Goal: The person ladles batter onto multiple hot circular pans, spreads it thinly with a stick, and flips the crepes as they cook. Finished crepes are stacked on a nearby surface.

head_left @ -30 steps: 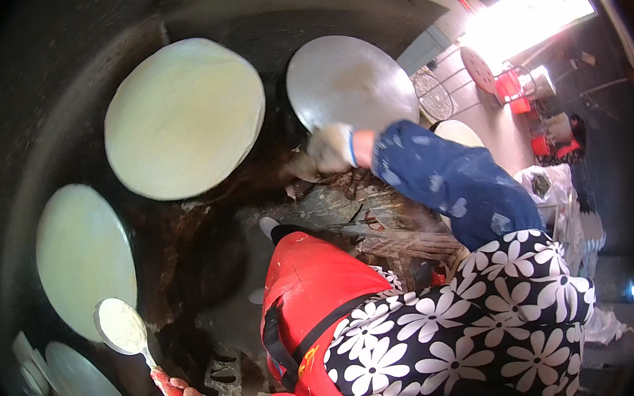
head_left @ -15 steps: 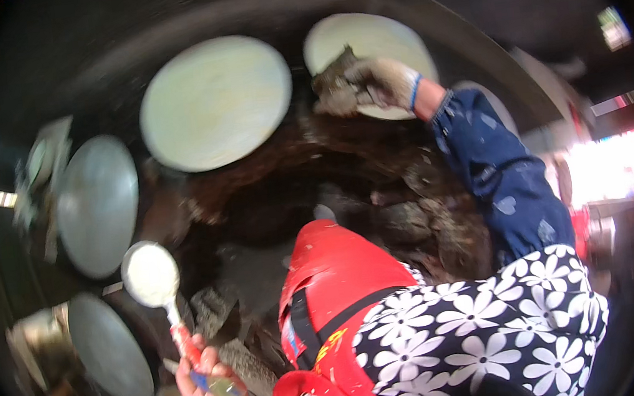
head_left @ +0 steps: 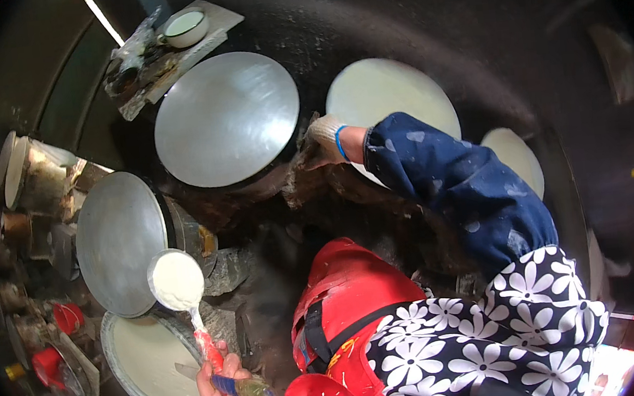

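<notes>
My left hand (head_left: 228, 393) is closed round the red-wrapped handle of a ladle (head_left: 177, 281), its bowl full of pale batter. The same hand also grips a second tool (head_left: 243, 390) with a blue and yellowish handle; a short blade juts out past the fingers. My right hand (head_left: 324, 140), in a pale work glove with a blue cuff, is closed on a dark rag (head_left: 301, 153), mostly hidden. It is at the right edge of a bare metal griddle (head_left: 225, 121). Pale batter covers the round griddle (head_left: 391, 93) to its right, partly behind my forearm.
Another bare griddle (head_left: 117, 242) stands at the left, behind the ladle. Below it is a basin of batter (head_left: 145, 359). A white enamel mug (head_left: 187, 31) rests on a board (head_left: 220, 24) at the back. Farther right lies a pale-covered griddle (head_left: 518, 161). Red containers (head_left: 47, 365) sit far left.
The view has turned left. My right hand has moved with the dark rag from a batter-covered griddle to the bare one's edge. My left hand still holds the full ladle, now near the batter basin.
</notes>
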